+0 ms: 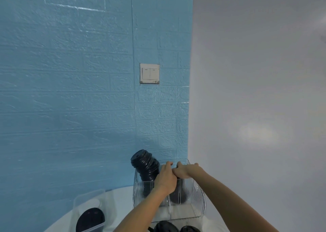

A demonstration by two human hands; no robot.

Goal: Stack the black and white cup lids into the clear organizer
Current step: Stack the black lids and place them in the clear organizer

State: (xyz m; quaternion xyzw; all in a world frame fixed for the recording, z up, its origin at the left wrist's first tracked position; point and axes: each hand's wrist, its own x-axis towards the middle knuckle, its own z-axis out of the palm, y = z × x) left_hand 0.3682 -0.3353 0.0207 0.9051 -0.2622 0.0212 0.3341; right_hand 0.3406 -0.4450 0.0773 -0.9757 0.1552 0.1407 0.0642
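Both hands meet over clear ribbed plastic organizer; left hand and right hand fingers curled, contents hidden, can't tell. Tall black lid stack leans in left compartment.

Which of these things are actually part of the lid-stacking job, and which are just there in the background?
Part of the job:
- clear organizer
- leaning stack of black lids in it
- loose black lids in front
- plastic container holding a black lid
- left hand and right hand at the organizer

Just there:
- light switch
- blue wall
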